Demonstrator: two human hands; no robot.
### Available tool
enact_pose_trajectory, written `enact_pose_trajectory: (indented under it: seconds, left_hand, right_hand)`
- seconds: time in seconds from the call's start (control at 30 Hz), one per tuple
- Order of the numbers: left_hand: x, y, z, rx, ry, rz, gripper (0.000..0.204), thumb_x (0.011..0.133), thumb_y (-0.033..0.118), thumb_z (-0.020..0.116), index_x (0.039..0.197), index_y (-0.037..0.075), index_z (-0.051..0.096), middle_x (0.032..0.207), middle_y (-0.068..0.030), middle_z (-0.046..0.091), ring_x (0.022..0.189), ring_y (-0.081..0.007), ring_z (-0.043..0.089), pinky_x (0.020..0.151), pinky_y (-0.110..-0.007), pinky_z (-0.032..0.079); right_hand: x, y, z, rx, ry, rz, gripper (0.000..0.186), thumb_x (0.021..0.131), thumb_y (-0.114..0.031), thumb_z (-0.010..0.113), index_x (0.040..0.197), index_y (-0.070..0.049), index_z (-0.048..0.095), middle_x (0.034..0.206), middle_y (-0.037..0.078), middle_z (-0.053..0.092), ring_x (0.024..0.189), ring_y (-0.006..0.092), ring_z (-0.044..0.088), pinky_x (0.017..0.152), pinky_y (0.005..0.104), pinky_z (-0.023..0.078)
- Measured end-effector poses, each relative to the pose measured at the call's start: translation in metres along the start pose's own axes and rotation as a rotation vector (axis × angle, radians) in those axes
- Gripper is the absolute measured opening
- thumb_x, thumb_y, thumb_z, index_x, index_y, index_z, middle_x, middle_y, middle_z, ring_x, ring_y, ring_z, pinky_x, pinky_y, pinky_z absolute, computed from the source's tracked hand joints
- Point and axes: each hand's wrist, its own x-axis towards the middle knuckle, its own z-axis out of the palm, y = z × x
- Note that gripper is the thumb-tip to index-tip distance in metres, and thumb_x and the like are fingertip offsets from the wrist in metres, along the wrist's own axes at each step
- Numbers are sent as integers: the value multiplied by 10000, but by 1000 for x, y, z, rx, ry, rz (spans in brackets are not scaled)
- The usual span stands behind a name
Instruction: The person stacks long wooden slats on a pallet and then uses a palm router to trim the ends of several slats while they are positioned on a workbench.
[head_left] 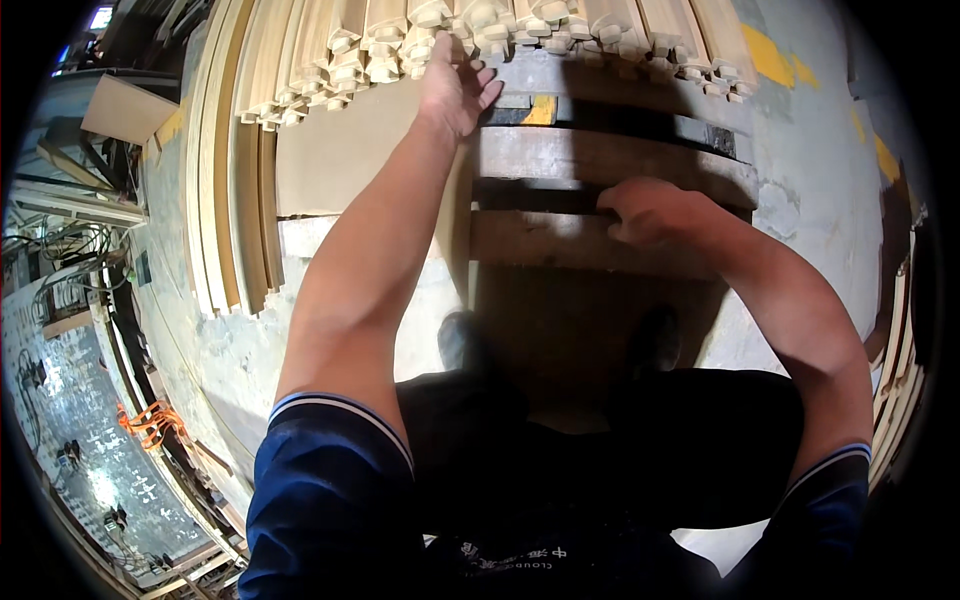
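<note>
A stack of pale wooden strips (500, 25) with tenon-like shaped ends lies at the far side, the ends facing me. My left hand (460, 95) is stretched out to the stack's near ends, palm to the right, thumb and fingers apart. Its thumb reaches the strip ends; whether it touches them I cannot tell. Nothing shows in that hand. My right hand (650, 212) hovers above a wooden pallet (610, 150), in shadow, its fingers curled in. I see nothing held there, though its palm is hidden.
Longer wooden strips (222, 170) lie along the stack's left side. Beneath the stack's left part is a brown flat board (345, 145). Yellow marks (768, 55) show on the concrete floor at right. Orange straps (152, 424) and metal framework stand at left. My feet are just before the pallet.
</note>
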Motion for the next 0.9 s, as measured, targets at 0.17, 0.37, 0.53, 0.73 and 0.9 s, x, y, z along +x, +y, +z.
enact_pose_trajectory:
  seconds: [0.17,0.37,0.53,0.73,0.9]
  left_hand:
    - [-3,-5,3,-61,-106,-37,758,1019,640,482,1407,-8,416,1218,-184,518,1120,-366,600,989,-537,563]
    - [0,-4,3,-161,-78,-27,699,1036,539,466,1402,-51,392,1249,-221,514,1138,-389,587,1013,-558,555]
    - [-3,-2,5,-152,-75,-5,688,1031,525,480,1421,-33,378,1291,-244,498,1153,-400,580,1020,-574,548]
    - [-8,1,13,-128,-59,7,674,1028,497,493,1433,-28,371,1343,-268,459,1165,-416,572,1032,-575,540]
    - [-4,-1,7,-126,-61,-10,648,1028,485,488,1406,-34,395,1282,-251,490,1145,-404,578,1022,-556,550]
  right_hand:
    - [-1,-1,-2,-13,-2,-14,436,893,-234,672,1289,-51,669,1306,197,676,1257,392,606,1052,466,493]
    - [-1,5,1,-32,15,-51,439,884,-231,673,1284,-49,670,1284,195,687,1240,390,617,1036,467,501]
    - [4,6,0,-60,-10,-47,405,873,-218,658,1238,-45,687,1240,197,700,1206,394,630,1010,473,509]
    - [0,5,6,-25,29,-64,361,862,-213,657,1176,-40,697,1207,198,705,1184,397,636,988,482,515]
    - [0,0,3,-41,-2,-26,355,872,-218,659,1177,-39,694,1208,193,704,1196,391,631,999,479,510]
